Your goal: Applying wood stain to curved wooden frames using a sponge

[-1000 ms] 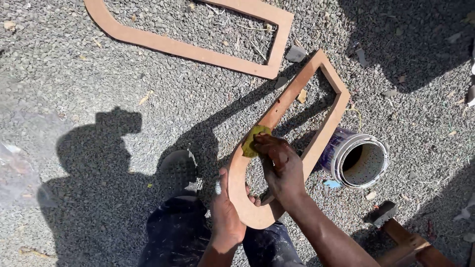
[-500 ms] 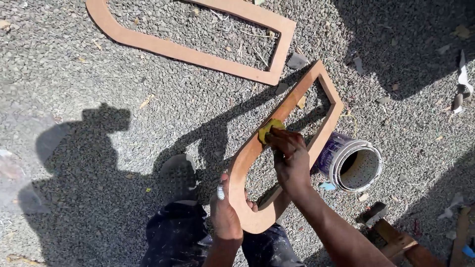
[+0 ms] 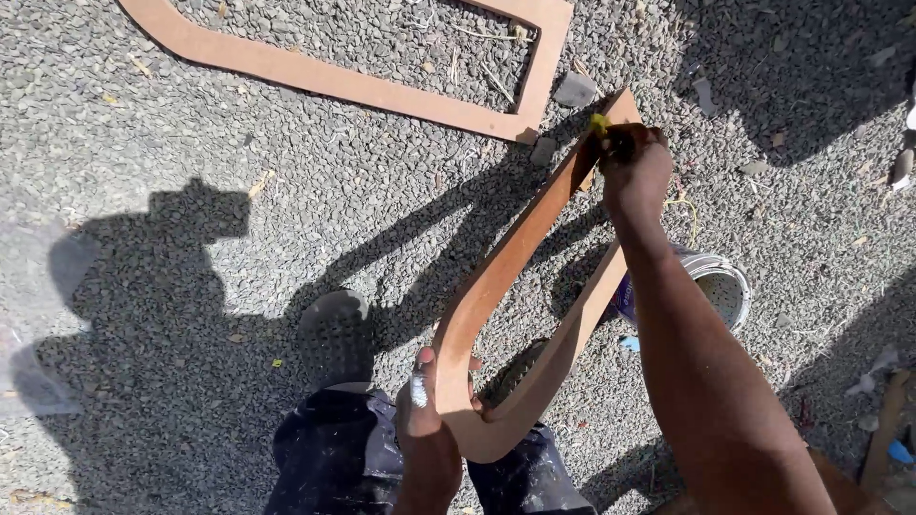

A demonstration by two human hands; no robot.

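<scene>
**A:** Start close in. What is the left hand (image 3: 425,405) doing?

**B:** Its grip is clenched around the rounded near end of the arched wooden frame (image 3: 506,277), thumb on the inner edge, propping the frame up off the gravel ground (image 3: 191,172). Just below that grip are the person's dark paint-flecked trousers (image 3: 334,458), and beside it, to the left, the toe of a dark shoe (image 3: 334,334).

**A:** And the right hand (image 3: 634,167)?

**B:** It is out at the frame's far, square end, fingers closed on a small yellow pad (image 3: 599,122) pressed against the top corner of the wood.

**A:** How would you judge the rubbing is best done?

**B:** Keep the left grip firm so the frame does not twist, and keep the pad flat on the narrow edge, stroking along the length of the wood instead of across it. At the corner, lighter pressure seems wise, so the edge does not get rounded off.

**A:** What lies near the working hand?

**B:** Under the right forearm, just beyond the frame's right rail, stands an open paint tin (image 3: 720,286) on the gravel. Past the right grip, farther out, a second larger frame (image 3: 382,86) lies flat, its corner near the held frame's tip; whether they touch I cannot tell. A flat grey stone (image 3: 575,89) sits just beside that corner.
</scene>
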